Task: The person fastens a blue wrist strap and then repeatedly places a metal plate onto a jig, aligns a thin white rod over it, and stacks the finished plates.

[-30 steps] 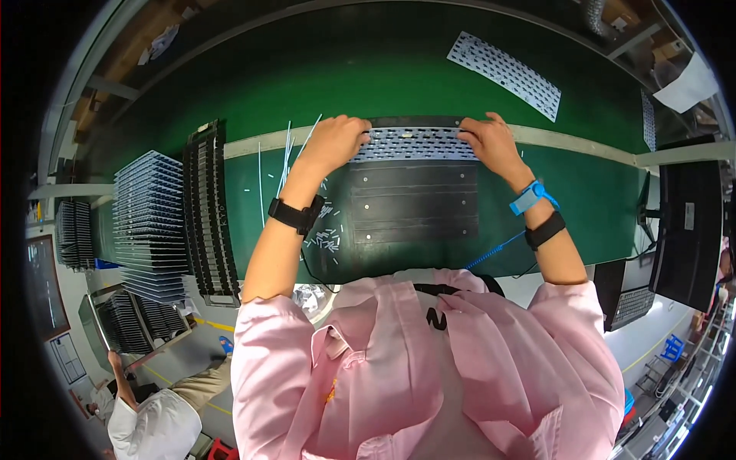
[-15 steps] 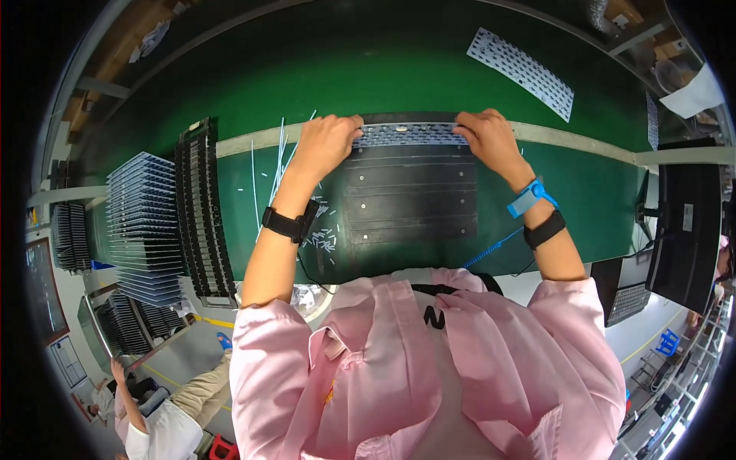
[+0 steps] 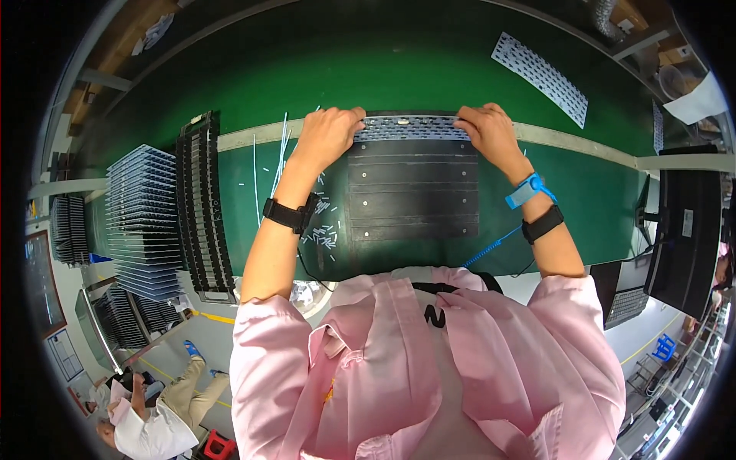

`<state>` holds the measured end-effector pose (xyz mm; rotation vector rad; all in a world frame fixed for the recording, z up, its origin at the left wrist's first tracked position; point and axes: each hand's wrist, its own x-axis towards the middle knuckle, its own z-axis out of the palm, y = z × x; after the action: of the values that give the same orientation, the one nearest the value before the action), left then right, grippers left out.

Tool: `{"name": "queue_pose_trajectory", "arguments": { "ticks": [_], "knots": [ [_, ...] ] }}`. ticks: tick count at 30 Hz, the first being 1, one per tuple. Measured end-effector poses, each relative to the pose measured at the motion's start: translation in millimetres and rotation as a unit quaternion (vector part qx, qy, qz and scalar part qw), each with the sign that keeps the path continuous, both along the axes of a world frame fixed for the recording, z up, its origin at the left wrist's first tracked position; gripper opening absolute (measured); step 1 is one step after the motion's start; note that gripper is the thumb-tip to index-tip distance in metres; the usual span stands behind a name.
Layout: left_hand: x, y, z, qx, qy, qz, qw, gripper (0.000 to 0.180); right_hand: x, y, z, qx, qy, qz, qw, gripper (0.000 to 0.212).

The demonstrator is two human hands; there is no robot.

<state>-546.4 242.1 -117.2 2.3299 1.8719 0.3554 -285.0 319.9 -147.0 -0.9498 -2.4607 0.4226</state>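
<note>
A pale perforated circuit board (image 3: 414, 130) spans between my hands along the far edge of a black plate fixture (image 3: 414, 184) with screws. My left hand (image 3: 328, 136) grips the board's left end, fingers closed around it. At its right end my right hand (image 3: 491, 134) pinches the board with curled fingers. Both thumbs and fingertips partly cover the ends. On my right wrist sits a blue strap (image 3: 529, 192) with a coiled cord. Small white strips (image 3: 326, 230) lie scattered left of the fixture, partly behind my left forearm.
Long thin white strips (image 3: 256, 176) lie farther left. Beyond them stand a black slotted rack (image 3: 205, 215) and a tall stack of boards (image 3: 144, 207). Another board (image 3: 540, 80) rests on the green surface at the far right. A monitor (image 3: 685, 230) stands right; a co-worker (image 3: 157, 429) is at lower left.
The board in my hands has shifted slightly away from me, showing more of its face. The far board has moved right and a little nearer. The co-worker has changed posture.
</note>
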Motion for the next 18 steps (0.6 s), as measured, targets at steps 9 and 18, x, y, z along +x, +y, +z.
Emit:
{"name": "queue_pose_trajectory", "arguments": {
  "ticks": [9, 18],
  "knots": [
    [-2, 1, 0, 0.021, 0.021, 0.006, 1.000, 0.009, -7, 3, -1, 0.000, -0.001, -0.008, 1.000, 0.012],
    [-9, -1, -8, 0.015, 0.021, 0.000, 1.000, 0.008, -12, 4, -12, 0.011, 0.010, 0.005, 1.000, 0.011]
  ]
}}
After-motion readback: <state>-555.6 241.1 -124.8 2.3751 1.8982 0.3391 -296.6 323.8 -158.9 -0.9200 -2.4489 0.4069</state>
